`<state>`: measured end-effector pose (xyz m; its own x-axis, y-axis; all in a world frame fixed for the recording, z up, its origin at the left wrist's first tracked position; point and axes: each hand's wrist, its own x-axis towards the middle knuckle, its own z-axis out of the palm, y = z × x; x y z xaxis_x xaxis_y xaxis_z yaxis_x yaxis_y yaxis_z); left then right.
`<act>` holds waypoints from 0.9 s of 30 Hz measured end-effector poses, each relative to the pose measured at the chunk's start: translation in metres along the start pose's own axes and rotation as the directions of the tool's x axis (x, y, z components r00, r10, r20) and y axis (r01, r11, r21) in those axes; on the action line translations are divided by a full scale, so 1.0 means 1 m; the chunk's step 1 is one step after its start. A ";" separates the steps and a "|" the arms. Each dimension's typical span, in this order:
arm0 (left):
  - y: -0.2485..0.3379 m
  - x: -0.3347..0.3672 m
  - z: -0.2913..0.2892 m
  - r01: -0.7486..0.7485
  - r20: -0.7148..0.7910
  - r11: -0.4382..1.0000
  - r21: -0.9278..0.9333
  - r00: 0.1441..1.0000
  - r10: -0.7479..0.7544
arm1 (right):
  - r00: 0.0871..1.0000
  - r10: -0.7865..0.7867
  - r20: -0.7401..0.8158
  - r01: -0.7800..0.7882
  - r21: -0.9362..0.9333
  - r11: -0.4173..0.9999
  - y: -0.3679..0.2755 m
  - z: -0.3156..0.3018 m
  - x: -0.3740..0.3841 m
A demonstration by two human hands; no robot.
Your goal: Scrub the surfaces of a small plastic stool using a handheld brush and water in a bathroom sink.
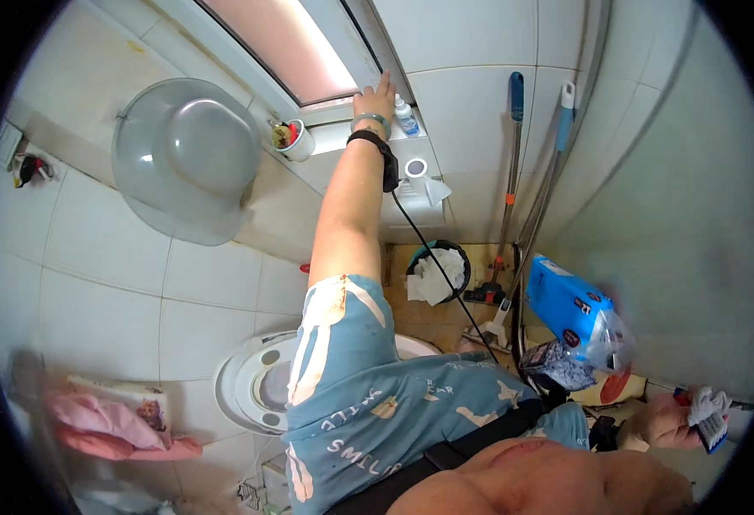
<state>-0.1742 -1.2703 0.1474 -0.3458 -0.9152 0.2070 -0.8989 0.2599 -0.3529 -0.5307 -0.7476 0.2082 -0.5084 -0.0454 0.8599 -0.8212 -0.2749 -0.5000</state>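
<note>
Above the sill [332, 135], toward its right end, the left hand [374, 103] reaches to the window frame [341, 34], fingers extended, nothing visibly held. Steady, flat contact seems best, with the wrist kept clear of the bottle [406, 118] at the sill's right end. The right hand [679, 421] is beside white cloth [708, 405]; its grip I cannot tell.
</note>
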 end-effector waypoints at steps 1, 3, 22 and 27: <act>-0.004 0.011 0.002 0.026 -0.015 0.999 0.021 1.000 -0.025 | 1.000 -0.007 -0.009 0.007 -0.014 1.000 0.000 0.005 0.001; -0.011 0.026 0.001 0.050 -0.032 0.998 0.038 0.998 -0.049 | 1.000 -0.015 -0.019 0.014 -0.039 0.999 0.000 0.011 0.004; -0.023 0.000 0.030 -0.039 -0.272 0.997 0.065 0.961 0.055 | 0.999 -0.016 -0.049 0.008 -0.158 0.987 -0.008 -0.001 -0.015; -0.021 -0.019 0.017 -0.045 -0.242 0.997 0.058 0.968 0.058 | 0.998 -0.015 -0.061 0.006 -0.132 0.991 -0.006 0.003 -0.015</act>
<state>-0.1439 -1.2632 0.1354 -0.4523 -0.7966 0.4010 -0.8652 0.2827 -0.4142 -0.5173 -0.7479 0.1987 -0.5112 0.0169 0.8593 -0.8515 -0.1456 -0.5037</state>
